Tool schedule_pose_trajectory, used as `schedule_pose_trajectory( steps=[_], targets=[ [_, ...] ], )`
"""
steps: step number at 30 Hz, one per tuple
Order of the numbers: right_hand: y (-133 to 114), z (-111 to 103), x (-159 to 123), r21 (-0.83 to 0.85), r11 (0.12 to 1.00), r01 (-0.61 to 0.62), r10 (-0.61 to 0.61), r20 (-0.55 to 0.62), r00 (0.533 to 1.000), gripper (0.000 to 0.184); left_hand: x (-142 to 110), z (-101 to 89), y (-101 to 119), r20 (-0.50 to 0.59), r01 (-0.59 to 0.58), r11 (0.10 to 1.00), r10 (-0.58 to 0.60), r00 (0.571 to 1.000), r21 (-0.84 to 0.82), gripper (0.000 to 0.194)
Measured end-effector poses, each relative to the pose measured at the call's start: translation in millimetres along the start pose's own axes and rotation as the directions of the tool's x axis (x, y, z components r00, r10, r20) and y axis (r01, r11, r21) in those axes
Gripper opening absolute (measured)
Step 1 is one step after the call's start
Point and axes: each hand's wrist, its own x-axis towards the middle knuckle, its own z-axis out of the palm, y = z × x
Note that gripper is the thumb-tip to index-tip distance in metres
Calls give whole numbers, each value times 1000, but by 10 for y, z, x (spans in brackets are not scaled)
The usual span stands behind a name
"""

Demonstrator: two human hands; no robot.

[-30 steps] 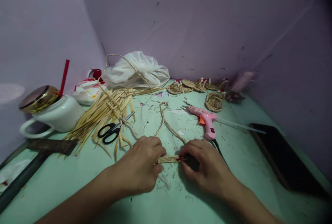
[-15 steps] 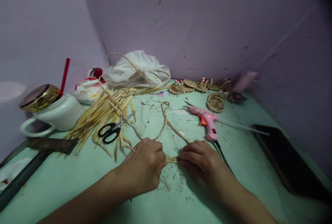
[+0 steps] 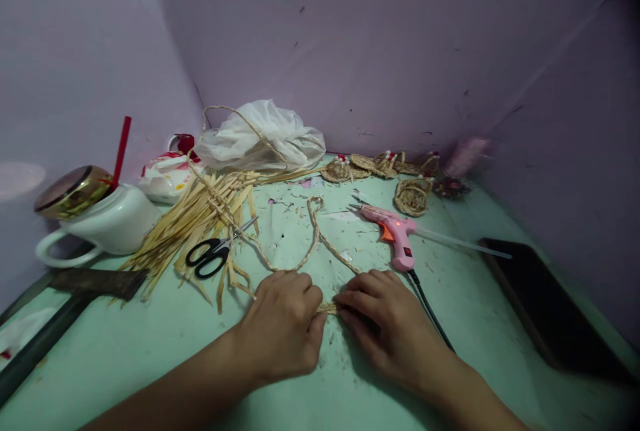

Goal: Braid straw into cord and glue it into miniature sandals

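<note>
Between my two hands runs a short stretch of braided straw cord (image 3: 329,308), low over the green tabletop. My left hand (image 3: 285,324) is closed round its left end, knuckles up. Thumb and fingers of my right hand (image 3: 387,324) pinch the other end. From behind my hands the same kind of cord loops away over the table, with a small bend (image 3: 316,203) at its far point. Black-handled scissors (image 3: 207,258) lie left of my left hand, partly over loose straw strips (image 3: 200,218). A pink glue gun (image 3: 397,231) rests beyond my right hand.
At left stand a white mug (image 3: 115,224) with a gold lid and red straw, and a hammer-like tool (image 3: 95,284). A white plastic bag (image 3: 265,134) sits at the back beside woven straw pieces (image 3: 413,196). A dark phone-like slab (image 3: 545,304) lies at right.
My hands have come slightly closer together, and less of the braid shows between them. My left thumb now reaches further right. The whole view has shifted a little.
</note>
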Motion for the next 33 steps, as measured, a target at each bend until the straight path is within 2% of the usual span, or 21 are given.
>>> schedule_pose_trajectory(
  steps=[6, 12, 19, 23, 25, 27, 30, 33],
  targets=[
    [0, 6, -7, 15, 1000, 18, -18, -20, 1000, 8, 34, 47, 28, -37, -112, 994, 111, 993, -2, 10],
    [10, 88, 22, 6, 999, 39, -38, -94, 995, 14, 61, 86, 15, -42, -136, 990, 136, 990, -18, 7],
    [4, 193, -15, 45, 999, 18, -11, -148, 989, 14, 89, 166, 53, -159, -126, 992, 122, 980, -15, 10],
    [2, 234, -35, 57, 998, -6, 15, -173, 985, 14, 70, 194, 111, -187, -55, 999, 54, 981, 0, 9],
    [12, 212, -39, 74, 997, -21, 31, -146, 989, 14, 65, 185, 107, -169, -14, 1000, 10, 986, -25, 9],
    [28, 158, -42, 105, 994, -34, 43, -84, 996, 15, 65, 157, 66, -106, -6, 995, -4, 994, -98, 11],
    [48, 60, -46, 156, 987, -45, 43, 21, 999, 16, 64, 105, -21, 7, -41, 973, 43, 999, -228, 16],
    [47, 19, -44, 164, 984, -67, 59, 55, 997, 14, 59, 78, -51, 3, -68, 972, 71, 997, -224, 14]
  ],
)
